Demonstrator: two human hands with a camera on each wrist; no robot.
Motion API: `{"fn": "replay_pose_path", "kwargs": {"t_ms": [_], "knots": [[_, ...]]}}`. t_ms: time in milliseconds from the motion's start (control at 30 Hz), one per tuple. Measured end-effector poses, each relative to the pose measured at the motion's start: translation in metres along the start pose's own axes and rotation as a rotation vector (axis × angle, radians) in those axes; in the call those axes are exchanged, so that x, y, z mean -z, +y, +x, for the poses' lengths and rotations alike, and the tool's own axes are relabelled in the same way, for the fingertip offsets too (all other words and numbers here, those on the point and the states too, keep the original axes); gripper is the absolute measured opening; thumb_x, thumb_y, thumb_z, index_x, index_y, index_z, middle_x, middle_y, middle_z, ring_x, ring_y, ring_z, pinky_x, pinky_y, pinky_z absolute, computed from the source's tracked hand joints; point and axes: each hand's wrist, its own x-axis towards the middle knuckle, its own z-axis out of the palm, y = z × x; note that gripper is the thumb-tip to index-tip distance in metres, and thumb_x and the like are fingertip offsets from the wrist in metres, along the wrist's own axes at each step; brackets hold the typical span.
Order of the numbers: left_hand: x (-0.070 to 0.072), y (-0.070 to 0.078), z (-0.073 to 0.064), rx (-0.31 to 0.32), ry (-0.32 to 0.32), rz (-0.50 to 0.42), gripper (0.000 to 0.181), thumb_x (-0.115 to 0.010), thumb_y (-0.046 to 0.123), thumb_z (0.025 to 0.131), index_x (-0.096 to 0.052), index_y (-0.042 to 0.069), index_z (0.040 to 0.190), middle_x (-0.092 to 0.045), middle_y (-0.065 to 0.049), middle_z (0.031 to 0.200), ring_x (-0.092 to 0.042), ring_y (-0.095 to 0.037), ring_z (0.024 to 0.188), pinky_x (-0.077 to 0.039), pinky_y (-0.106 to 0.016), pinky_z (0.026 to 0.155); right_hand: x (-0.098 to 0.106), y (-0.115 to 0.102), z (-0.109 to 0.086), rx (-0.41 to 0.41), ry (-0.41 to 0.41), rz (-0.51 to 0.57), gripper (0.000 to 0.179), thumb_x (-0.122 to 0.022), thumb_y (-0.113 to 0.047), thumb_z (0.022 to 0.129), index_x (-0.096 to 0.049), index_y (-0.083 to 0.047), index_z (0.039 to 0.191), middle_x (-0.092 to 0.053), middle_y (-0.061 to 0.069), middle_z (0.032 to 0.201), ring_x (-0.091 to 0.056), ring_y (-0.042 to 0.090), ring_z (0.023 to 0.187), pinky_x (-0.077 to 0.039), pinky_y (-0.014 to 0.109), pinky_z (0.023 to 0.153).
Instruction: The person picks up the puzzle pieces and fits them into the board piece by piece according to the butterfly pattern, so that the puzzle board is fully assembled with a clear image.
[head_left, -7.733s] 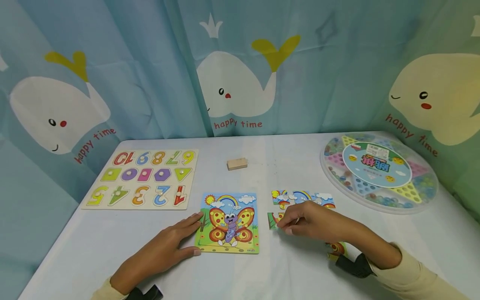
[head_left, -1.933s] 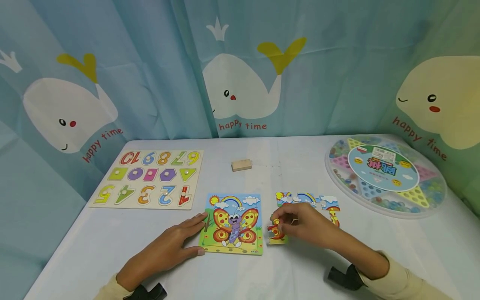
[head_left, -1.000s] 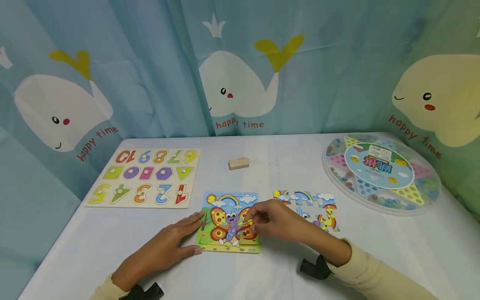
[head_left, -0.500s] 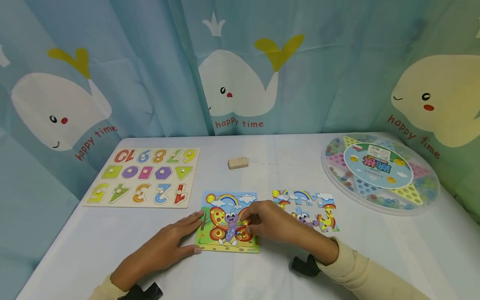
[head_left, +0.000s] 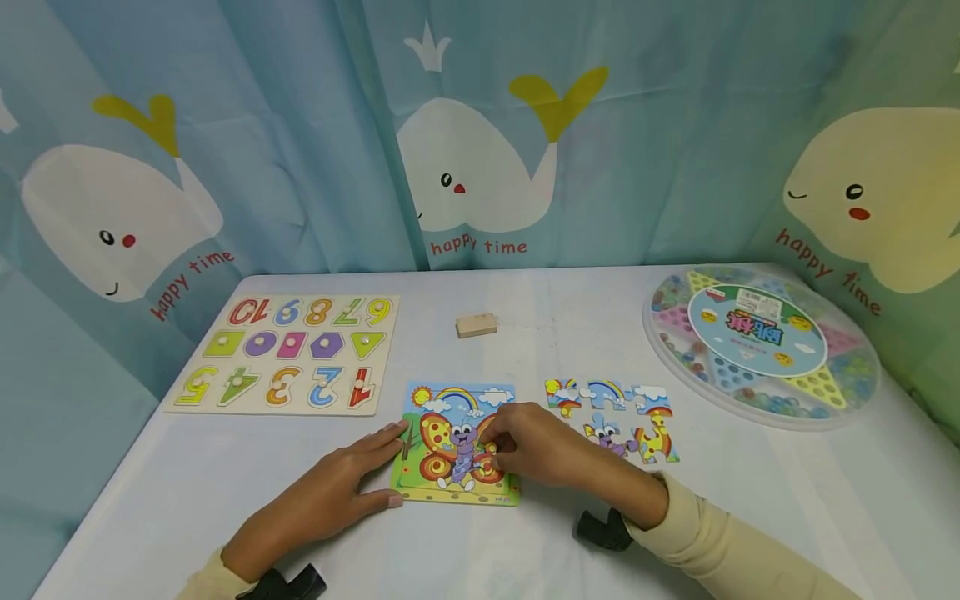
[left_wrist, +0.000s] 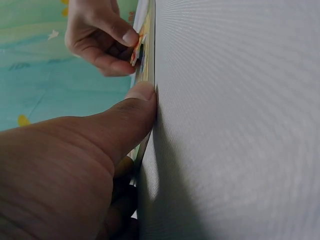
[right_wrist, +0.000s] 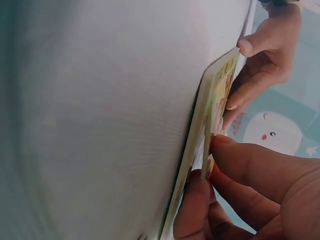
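A square jigsaw board (head_left: 457, 479) with a butterfly picture lies on the white tablecloth in front of me. My left hand (head_left: 330, 492) rests along its left side, fingers mostly straight, the thumb touching the near left corner. Over the right wing of the butterfly, my right hand (head_left: 543, 446) pinches a puzzle piece (right_wrist: 206, 160) between thumb and fingers. In the right wrist view this piece stands tilted up against the board; its picture is mostly hidden. Right of the board lie several loose puzzle pieces (head_left: 606, 394), partly behind my right hand.
At the left lies a board of numbers and shapes (head_left: 277, 362). A small wooden block (head_left: 476, 326) sits behind the jigsaw board. Back right stands a round clear case of marbles (head_left: 757, 333). A whale-print curtain (head_left: 322, 150) hangs behind the table.
My right hand has picked up a puzzle piece beside the board and carried it left over the butterfly. In the last half second it has barely shifted. My left hand stays at the board.
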Motion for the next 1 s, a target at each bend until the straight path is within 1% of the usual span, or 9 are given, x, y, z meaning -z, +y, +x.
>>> {"fn": "replay_pose_path", "kwargs": {"t_ms": [267,533,833,1000], "knots": [[-0.0002,-0.0002,-0.0002,0.003,-0.005,-0.006,0.07,-0.073,0.04,0.086,-0.049,0.009,0.144,-0.03,0.005,0.157,-0.028,-0.018,0.142,-0.034,-0.04,0.11,-0.0014,-0.0051,0.003,-0.028,-0.005,-0.052,0.017,-0.075,0.003,0.081,-0.074,0.0,0.097,-0.058,-0.001,0.085,-0.053,0.014,0.076,-0.05,0.022,0.063],[0.0004,0.0016,0.0006,0.005,-0.002,-0.017,0.069,-0.075,0.036,0.085,-0.049,0.008,0.143,-0.031,0.004,0.156,-0.028,-0.019,0.142,-0.034,-0.04,0.109,-0.0027,-0.0067,0.0046,-0.043,-0.016,-0.082,0.014,-0.077,0.002,0.079,-0.075,0.0,0.093,-0.057,-0.001,0.084,-0.052,0.013,0.077,-0.05,0.021,0.064],[0.0005,0.0018,0.0012,0.004,-0.005,-0.022,0.07,-0.075,0.036,0.085,-0.049,0.008,0.143,-0.03,0.004,0.157,-0.028,-0.02,0.142,-0.034,-0.04,0.109,-0.0017,-0.0074,0.0056,-0.073,-0.023,-0.077,0.013,-0.077,0.002,0.079,-0.074,-0.001,0.092,-0.058,-0.002,0.086,-0.054,0.013,0.08,-0.051,0.024,0.067],[0.0006,0.0015,0.0005,0.012,-0.011,-0.016,0.07,-0.074,0.039,0.086,-0.049,0.008,0.144,-0.03,0.005,0.157,-0.028,-0.019,0.142,-0.034,-0.04,0.109,0.0009,-0.0052,0.0041,-0.044,-0.032,-0.048,0.011,-0.076,0.002,0.081,-0.074,-0.002,0.091,-0.059,-0.001,0.086,-0.055,0.012,0.079,-0.051,0.024,0.066]]}}
